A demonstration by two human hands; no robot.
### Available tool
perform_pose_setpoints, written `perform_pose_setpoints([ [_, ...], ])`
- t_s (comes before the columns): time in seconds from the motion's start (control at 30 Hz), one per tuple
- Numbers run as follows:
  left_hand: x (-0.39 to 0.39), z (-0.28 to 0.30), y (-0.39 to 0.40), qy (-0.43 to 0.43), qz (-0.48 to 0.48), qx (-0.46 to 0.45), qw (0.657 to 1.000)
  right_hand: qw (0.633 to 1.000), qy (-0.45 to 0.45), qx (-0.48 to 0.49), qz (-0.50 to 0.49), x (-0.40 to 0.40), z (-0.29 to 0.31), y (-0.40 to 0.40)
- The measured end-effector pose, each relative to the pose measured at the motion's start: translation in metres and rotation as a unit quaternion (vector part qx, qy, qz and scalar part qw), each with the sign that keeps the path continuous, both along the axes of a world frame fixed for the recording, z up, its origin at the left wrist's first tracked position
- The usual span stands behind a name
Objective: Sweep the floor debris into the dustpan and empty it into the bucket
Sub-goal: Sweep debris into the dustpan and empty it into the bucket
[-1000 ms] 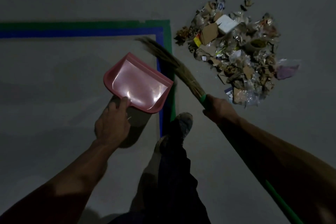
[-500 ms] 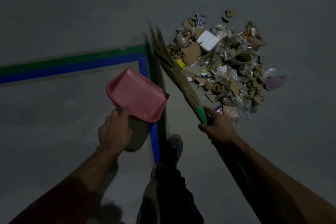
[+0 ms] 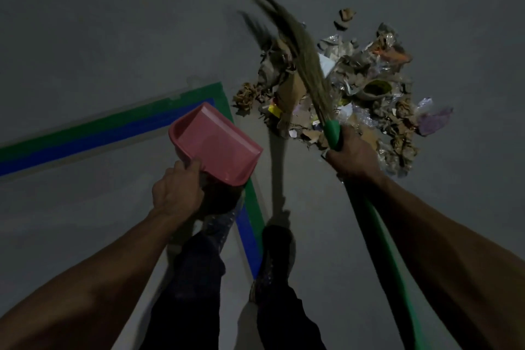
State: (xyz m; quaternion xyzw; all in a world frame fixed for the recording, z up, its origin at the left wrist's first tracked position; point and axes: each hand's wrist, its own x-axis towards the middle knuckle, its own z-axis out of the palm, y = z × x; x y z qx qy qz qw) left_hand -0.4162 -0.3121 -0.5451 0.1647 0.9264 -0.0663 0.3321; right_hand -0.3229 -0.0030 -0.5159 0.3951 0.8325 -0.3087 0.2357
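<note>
A pile of floor debris (image 3: 366, 88), made of cardboard scraps, dry leaves and crumpled plastic, lies on the grey floor at the upper right. My right hand (image 3: 352, 155) grips the green handle of a grass broom (image 3: 305, 57), whose bristles stretch up and left over the pile's left part. My left hand (image 3: 177, 192) holds a pink dustpan (image 3: 216, 146) by its handle, raised above the floor left of the pile, with its pan bare. No bucket is in view.
A corner of green and blue floor tape (image 3: 119, 126) runs under the dustpan and down between my feet. My two shoes (image 3: 274, 258) and dark trouser legs stand at the bottom centre. Bare grey floor surrounds the pile.
The broom has swung right, from beside the pile to over its left part. I have stepped closer, so the pile and tape corner sit lower and nearer. The dustpan stays raised.
</note>
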Motion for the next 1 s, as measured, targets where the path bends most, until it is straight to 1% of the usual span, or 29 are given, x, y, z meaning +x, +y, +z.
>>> perform_pose_setpoints([
  [0.07,-0.021,-0.018,0.001,-0.007,-0.018,-0.001,1.000,0.999,0.011,-0.008,-0.037,-0.016,-0.015,0.010],
  [0.17,-0.052,-0.046,-0.001,-0.010,-0.043,-0.012,0.999,0.998,0.006,0.010,-0.069,-0.036,-0.040,0.029],
  [0.33,-0.091,-0.086,-0.007,-0.020,-0.093,0.010,0.995,0.993,-0.031,0.060,-0.095,-0.054,-0.078,0.057],
  [0.47,-0.110,-0.102,-0.002,-0.033,-0.117,0.021,0.992,0.993,-0.064,0.051,-0.090,-0.056,-0.095,0.063],
  [0.53,-0.117,-0.108,0.004,-0.036,-0.119,0.036,0.992,0.994,-0.075,0.052,-0.064,-0.053,-0.099,0.055],
  [0.63,-0.128,-0.115,0.016,-0.045,-0.125,0.056,0.990,0.996,-0.059,0.045,-0.049,-0.045,-0.099,0.035],
  [0.73,-0.137,-0.116,0.028,-0.052,-0.137,0.093,0.985,0.996,-0.063,0.059,-0.009,-0.031,-0.094,0.019],
  [0.8,-0.143,-0.116,0.033,-0.050,-0.141,0.093,0.984,0.996,-0.045,0.074,0.012,-0.025,-0.086,0.014],
  [0.87,-0.148,-0.116,0.035,-0.050,-0.141,0.084,0.985,0.997,-0.032,0.077,0.009,-0.024,-0.077,0.016],
  [1.0,-0.151,-0.118,0.030,-0.046,-0.131,0.076,0.987,0.997,0.001,0.081,-0.004,-0.057,-0.067,0.038],
])
